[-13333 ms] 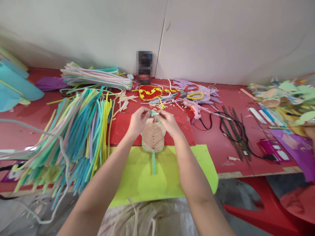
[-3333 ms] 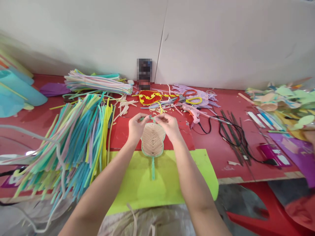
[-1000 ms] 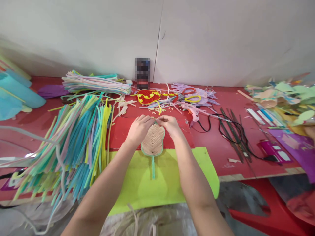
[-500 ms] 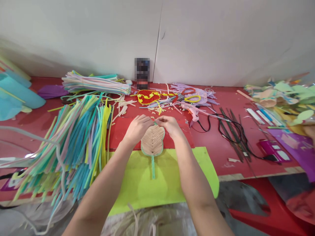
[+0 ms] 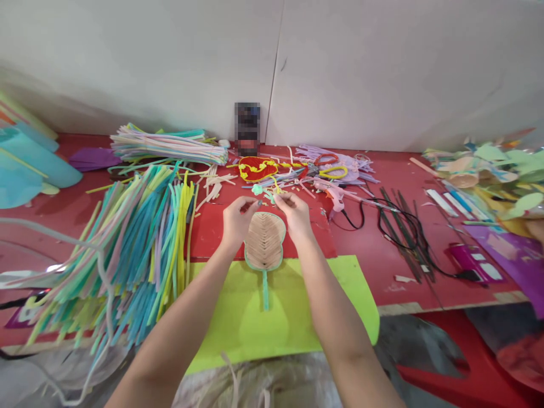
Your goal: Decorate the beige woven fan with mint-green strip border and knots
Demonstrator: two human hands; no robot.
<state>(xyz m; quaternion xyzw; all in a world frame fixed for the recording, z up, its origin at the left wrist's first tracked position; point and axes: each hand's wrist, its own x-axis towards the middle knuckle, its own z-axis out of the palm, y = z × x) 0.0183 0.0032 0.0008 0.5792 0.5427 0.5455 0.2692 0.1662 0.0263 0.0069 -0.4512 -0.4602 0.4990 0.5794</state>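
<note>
A leaf-shaped fan point(image 5: 264, 241) in beige strips, edged in mint-green pipe cleaner with a mint stem, lies with its lower part over a yellow-green sheet point(image 5: 297, 323). My left hand point(image 5: 238, 220) is beside its upper left edge, thumb and fingers pinched on a small, dark greenish bit too tiny to name. By the upper right edge, my right hand point(image 5: 294, 215) is closed in a pinch; whatever its fingertips hold is hidden. Just beyond the fingers lie a small mint-green piece point(image 5: 257, 189) and beige scraps. Both hands look clear of the fan.
A large heap of pastel pipe cleaners point(image 5: 140, 243) spreads at the left. Behind are a red piece with yellow trim point(image 5: 258, 169), scissors point(image 5: 334, 171) and a pink glue gun point(image 5: 335, 197). Its black cord runs right toward a purple power strip point(image 5: 476, 263). Paper leaves point(image 5: 493, 164) lie far right.
My hands have drawn apart from the fan's top, where they were close together. The fan's upper edge and mint-green bits beyond it now show.
</note>
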